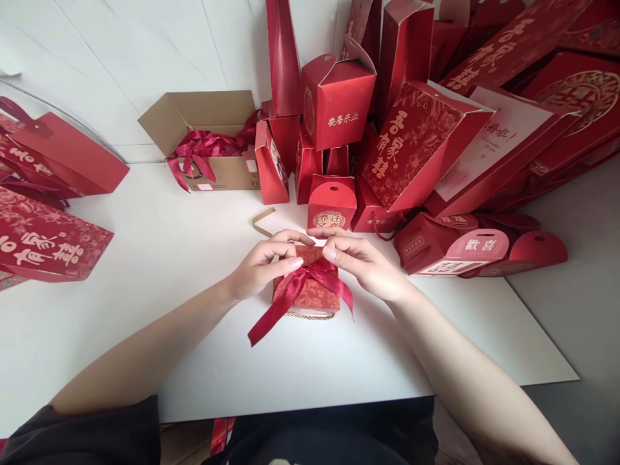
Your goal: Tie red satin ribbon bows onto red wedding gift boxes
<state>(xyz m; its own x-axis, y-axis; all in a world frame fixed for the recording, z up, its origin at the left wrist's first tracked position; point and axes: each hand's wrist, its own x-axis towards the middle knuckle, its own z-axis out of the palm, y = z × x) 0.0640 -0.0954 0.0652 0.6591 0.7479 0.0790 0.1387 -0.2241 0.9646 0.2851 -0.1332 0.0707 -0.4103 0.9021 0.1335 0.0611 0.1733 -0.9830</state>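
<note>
In the head view, a small red-and-orange floral paper box [314, 299] is set on the white desk [208, 361], with a dark-red satin ribbon [281, 305] tied in a bow across it and a twisted gold cord [310, 316] seen at its near edge. The bow is flanked by the left hand [259, 263] and the right hand [368, 263], both touching at the box's upper part. Each grip is kept narrow, thumb near forefinger; whether ribbon is pinched in either cannot be told. Beyond the box, a bent gold strip [261, 223] and a red box with a rounded flap [332, 205] are seen. Farther behind it to the left, dark-red ribbons [206, 145] are heaped in an open brown cardboard carton [230, 174].
</note>
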